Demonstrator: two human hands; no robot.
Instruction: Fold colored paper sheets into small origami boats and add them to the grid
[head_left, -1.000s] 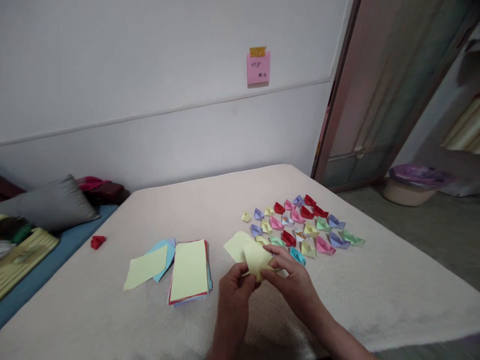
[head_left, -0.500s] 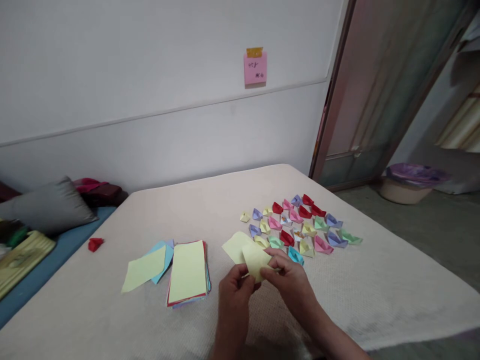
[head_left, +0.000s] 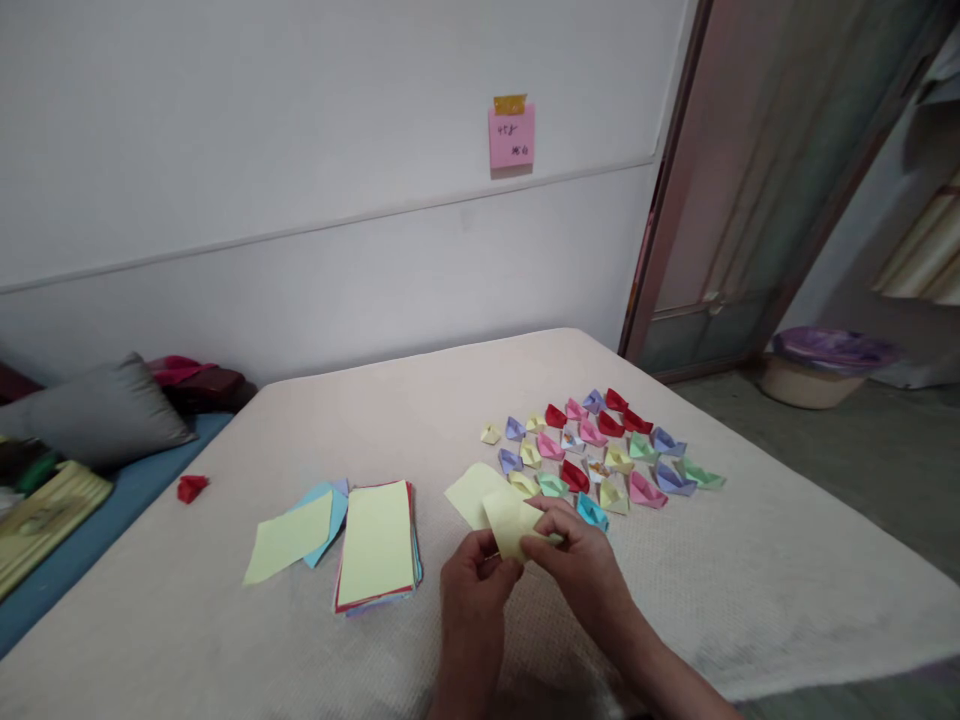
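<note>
Between my two hands is a folded pale yellow sheet of paper [head_left: 507,515], held just above the cloth. My left hand [head_left: 474,580] pinches its lower left edge with thumb and fingers. On the right side, my right hand [head_left: 574,550] grips it, thumb in front and fingers behind. Another pale yellow sheet [head_left: 469,493] lies behind it on the cloth. Just beyond my hands, several small folded paper boats [head_left: 574,475] in red, pink, purple, green, yellow and blue stand in rough rows.
A stack of coloured paper [head_left: 376,545] lies left of my hands, beside loose yellow [head_left: 289,540] and blue sheets [head_left: 330,525]. A crumpled-looking red paper piece [head_left: 192,488] sits far left. Beyond are a grey pillow [head_left: 97,415], a wall note [head_left: 512,138] and a lined bin [head_left: 814,380].
My left hand has shifted slightly to the right along the lower edge of the yellow paper. My right hand stays nearly still, and the boats and stack have not moved.
</note>
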